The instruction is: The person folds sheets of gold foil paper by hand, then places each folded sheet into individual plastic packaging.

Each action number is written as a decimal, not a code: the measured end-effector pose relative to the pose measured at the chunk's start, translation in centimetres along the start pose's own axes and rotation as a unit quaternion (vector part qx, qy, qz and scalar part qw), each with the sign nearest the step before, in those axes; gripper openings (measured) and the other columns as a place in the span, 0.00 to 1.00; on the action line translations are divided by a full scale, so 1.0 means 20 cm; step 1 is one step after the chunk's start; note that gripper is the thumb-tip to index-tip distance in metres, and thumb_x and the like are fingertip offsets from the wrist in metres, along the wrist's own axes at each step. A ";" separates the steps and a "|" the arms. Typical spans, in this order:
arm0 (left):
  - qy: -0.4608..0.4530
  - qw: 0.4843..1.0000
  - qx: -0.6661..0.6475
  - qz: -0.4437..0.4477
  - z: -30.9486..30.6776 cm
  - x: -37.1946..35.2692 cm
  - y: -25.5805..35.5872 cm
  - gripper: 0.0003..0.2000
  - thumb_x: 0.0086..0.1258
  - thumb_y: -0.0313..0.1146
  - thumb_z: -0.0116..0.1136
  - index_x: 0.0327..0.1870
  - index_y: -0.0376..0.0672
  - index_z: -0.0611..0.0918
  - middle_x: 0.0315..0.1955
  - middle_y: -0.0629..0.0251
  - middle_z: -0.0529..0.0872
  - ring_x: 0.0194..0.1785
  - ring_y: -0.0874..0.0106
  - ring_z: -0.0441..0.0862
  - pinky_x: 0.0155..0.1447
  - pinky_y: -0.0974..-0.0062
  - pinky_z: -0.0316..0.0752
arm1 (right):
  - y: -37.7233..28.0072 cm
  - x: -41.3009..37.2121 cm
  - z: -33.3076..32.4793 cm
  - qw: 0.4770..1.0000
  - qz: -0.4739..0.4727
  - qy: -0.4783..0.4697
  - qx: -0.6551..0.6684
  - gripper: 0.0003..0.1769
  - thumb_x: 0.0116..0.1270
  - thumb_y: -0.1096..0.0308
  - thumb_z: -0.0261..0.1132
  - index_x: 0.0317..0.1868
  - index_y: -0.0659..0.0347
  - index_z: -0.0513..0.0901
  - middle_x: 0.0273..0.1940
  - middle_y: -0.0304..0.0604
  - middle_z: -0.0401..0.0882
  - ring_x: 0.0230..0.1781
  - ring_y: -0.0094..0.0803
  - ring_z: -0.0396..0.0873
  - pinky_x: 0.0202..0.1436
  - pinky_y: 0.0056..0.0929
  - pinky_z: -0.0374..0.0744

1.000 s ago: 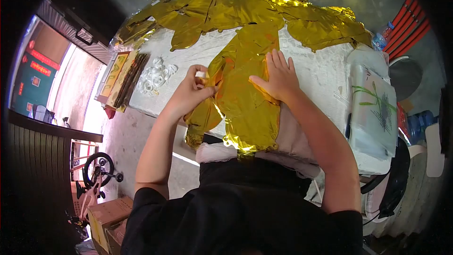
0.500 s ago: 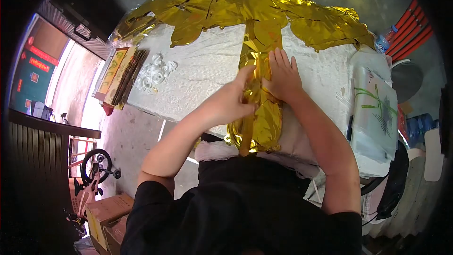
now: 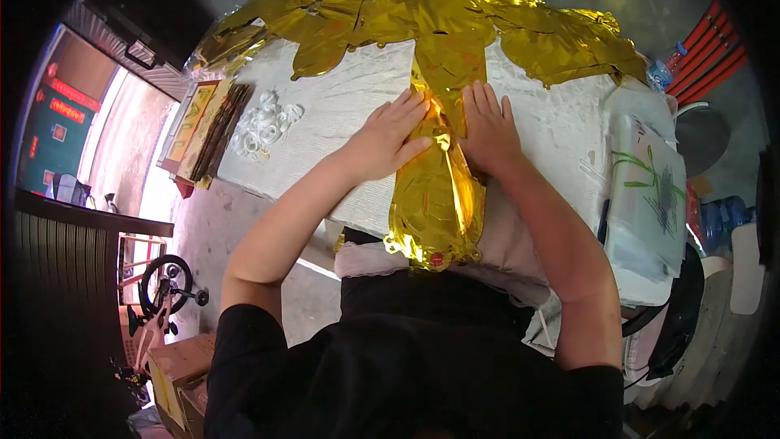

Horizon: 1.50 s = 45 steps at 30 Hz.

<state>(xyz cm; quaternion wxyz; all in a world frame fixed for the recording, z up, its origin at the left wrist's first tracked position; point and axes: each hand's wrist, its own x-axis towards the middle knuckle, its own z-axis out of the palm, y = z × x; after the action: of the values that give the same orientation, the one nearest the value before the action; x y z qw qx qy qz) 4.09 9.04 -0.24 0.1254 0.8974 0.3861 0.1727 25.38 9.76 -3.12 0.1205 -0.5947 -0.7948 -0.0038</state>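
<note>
A gold foil balloon (image 3: 435, 203), flat and uninflated, runs lengthwise down the middle of the white-covered table (image 3: 341, 114) toward my body. My left hand (image 3: 394, 136) lies on its left edge with the fingers stretched out. Flat on the right edge rests my right hand (image 3: 489, 132), fingers extended. Between my hands the foil is creased and shiny. Small tabs and a red spot show at its near end, which reaches the table's front edge. More gold foil balloons (image 3: 349, 20) lie spread along the far side.
White ribbon rolls (image 3: 266, 124) sit at the left beside a stack of cardboard pieces (image 3: 213, 134). Clear plastic bags (image 3: 646, 195) tied with green string lie at the right. A cardboard box (image 3: 180, 366) and a small bicycle (image 3: 166, 289) stand on the floor at lower left.
My left hand has moved up and flattened onto the foil's left edge. The folded left side of the balloon now lies spread out wider. My right hand has stayed nearly in place.
</note>
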 end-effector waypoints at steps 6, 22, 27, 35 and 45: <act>-0.064 0.994 0.084 -0.026 0.02 0.16 -0.14 0.34 0.71 0.56 0.36 0.69 0.38 0.56 0.70 0.53 0.52 0.74 0.59 0.43 0.73 0.59 0.42 | -0.01 0.01 -0.01 1.000 0.009 -0.012 0.017 0.47 0.59 0.40 0.56 0.68 0.66 0.55 0.71 0.53 0.49 0.73 0.42 0.44 0.73 0.48 0.42; -0.077 0.993 0.093 0.016 -0.02 0.00 -0.03 0.37 0.68 0.61 0.37 0.70 0.40 0.56 0.70 0.54 0.53 0.74 0.62 0.46 0.73 0.57 0.41 | -0.03 0.00 -0.04 0.999 0.025 -0.034 0.002 0.43 0.61 0.48 0.56 0.69 0.64 0.53 0.71 0.51 0.47 0.73 0.40 0.44 0.73 0.46 0.42; -0.073 0.991 0.107 0.017 0.00 0.01 -0.05 0.37 0.67 0.61 0.40 0.70 0.42 0.55 0.70 0.55 0.53 0.74 0.62 0.46 0.73 0.57 0.41 | 0.06 0.05 0.01 0.997 0.012 -0.041 0.061 0.39 0.66 0.46 0.51 0.69 0.61 0.54 0.71 0.52 0.48 0.73 0.42 0.45 0.72 0.46 0.41; -0.079 0.991 0.108 0.009 0.01 0.00 -0.05 0.38 0.67 0.60 0.43 0.70 0.43 0.55 0.70 0.55 0.52 0.74 0.62 0.46 0.73 0.56 0.41 | 0.01 -0.02 -0.03 0.997 -0.036 0.011 0.063 0.34 0.67 0.47 0.49 0.71 0.47 0.54 0.71 0.52 0.48 0.73 0.47 0.45 0.71 0.51 0.42; -0.055 0.997 -0.053 -0.016 -0.07 -0.24 0.14 0.32 0.66 0.46 0.51 0.67 0.38 0.59 0.66 0.51 0.60 0.73 0.58 0.50 0.73 0.55 0.43 | -0.04 -0.19 -0.09 0.997 -0.074 -0.026 -0.010 0.32 0.69 0.51 0.47 0.70 0.52 0.54 0.70 0.53 0.49 0.72 0.52 0.46 0.70 0.58 0.42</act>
<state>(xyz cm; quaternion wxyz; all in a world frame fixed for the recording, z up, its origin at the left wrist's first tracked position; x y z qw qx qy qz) 2.36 3.80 1.01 0.1968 0.8913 0.3831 0.1414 25.98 5.74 -2.10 0.0932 -0.5357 -0.8392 -0.0057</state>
